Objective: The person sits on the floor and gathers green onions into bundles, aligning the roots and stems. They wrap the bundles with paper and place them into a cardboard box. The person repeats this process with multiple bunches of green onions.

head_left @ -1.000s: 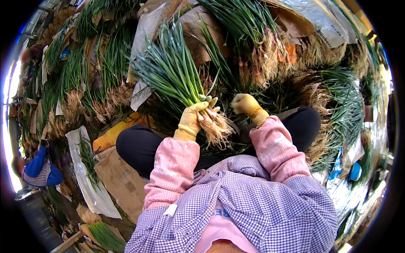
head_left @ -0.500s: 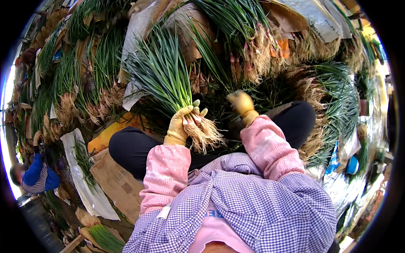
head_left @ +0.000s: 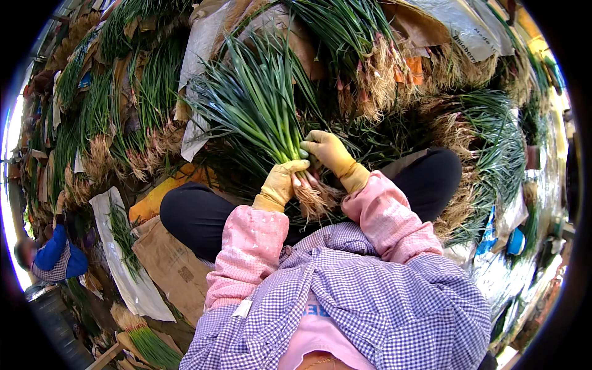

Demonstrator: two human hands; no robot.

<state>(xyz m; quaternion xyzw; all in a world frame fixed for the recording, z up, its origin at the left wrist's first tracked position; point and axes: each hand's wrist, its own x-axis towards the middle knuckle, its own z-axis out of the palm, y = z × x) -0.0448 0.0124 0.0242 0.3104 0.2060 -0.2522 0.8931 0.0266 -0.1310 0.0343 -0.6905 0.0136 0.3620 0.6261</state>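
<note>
A bunch of spring onions is held in front of me, long green leaves fanning up and to the left, pale roots hanging at the lower right. My left hand, in a yellow glove, is closed round the stems just above the roots. From the right, my right hand, gloved alike, has its fingers bent in against the same stems, right above the left hand. Its fingertips pinch at the side of the bunch; which stem or leaf they grip is partly hidden.
More spring onions lie in heaps ahead, with another pile to my right. Loose green leaves cover the ground between my knees. Brown cardboard and a white sheet lie at left. A person in blue sleeves works at far left.
My right hand has come in from the right and closed on the stems. My left hand has shifted the bunch slightly to the right and tilted it.
</note>
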